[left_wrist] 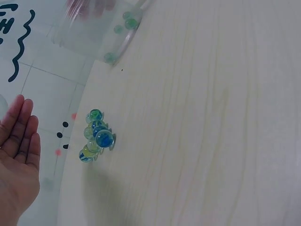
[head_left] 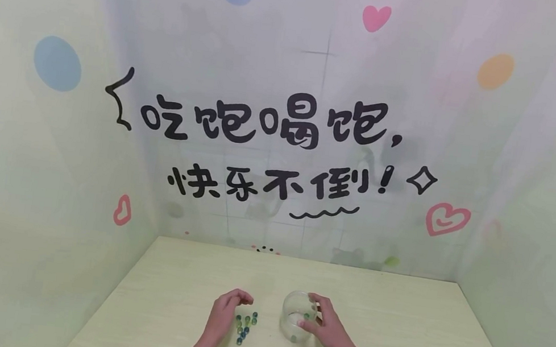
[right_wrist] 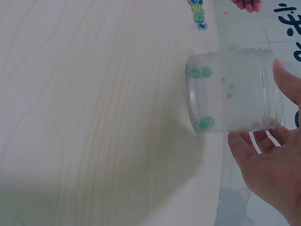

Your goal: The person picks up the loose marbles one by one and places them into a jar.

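Note:
A loose cluster of several glass marbles (head_left: 247, 330), blue, green and yellow swirled, lies on the tabletop between my hands. My left hand (head_left: 225, 310) hovers just left of them, and the left wrist view shows its fingers (left_wrist: 19, 125) extended with nothing held. To the right of the cluster, a clear jar without a lid (right_wrist: 247, 92) stands upright. My right hand (head_left: 331, 329) grips it near the rim, thumb on one side and fingers on the other. A few greenish marbles (right_wrist: 205, 123) rest at the jar's bottom.
The pale wood-grain table (head_left: 184, 277) runs back to a printed wall (head_left: 269, 69) with black lettering, hearts and coloured dots. Similar side walls stand to the left and right.

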